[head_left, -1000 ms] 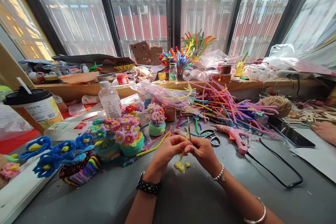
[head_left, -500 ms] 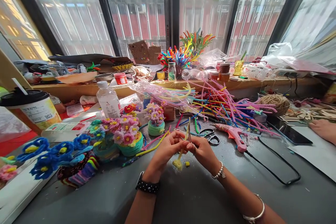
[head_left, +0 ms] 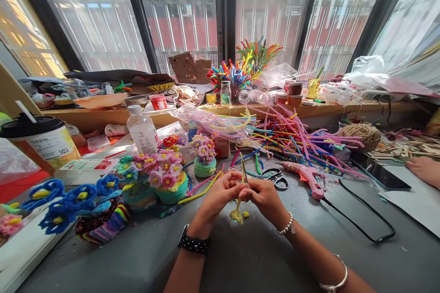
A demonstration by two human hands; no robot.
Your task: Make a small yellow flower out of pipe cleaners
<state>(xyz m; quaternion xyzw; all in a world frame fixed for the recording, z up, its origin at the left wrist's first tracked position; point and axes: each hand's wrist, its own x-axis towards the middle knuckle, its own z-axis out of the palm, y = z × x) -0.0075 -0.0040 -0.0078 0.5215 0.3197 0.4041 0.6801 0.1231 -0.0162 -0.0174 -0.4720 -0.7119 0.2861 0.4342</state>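
Far left of the hands: blue pipe-cleaner flowers (head_left: 68,197) and a lidded cup (head_left: 44,139), well apart from them. Closer in on the left, a water bottle (head_left: 141,130) and a pot of pink flowers (head_left: 165,178). Left hand (head_left: 220,197) is closed, fingertips pinching a yellow pipe cleaner (head_left: 242,170). Right hand (head_left: 266,199) is closed too, pinching the same piece — fingertips of both meet mid-stem, so neither is nearer. Long axis is near upright: thin tip points up and away past the fingers, curled yellow end (head_left: 237,214) hangs below, just over the grey surface (head_left: 240,261). Just right of the hands lie scissors (head_left: 275,178), then a pink glue gun (head_left: 305,175). Behind those is a loose heap of pipe cleaners (head_left: 292,139). Far right — a twine ball (head_left: 360,135) and another person's hand (head_left: 424,169).
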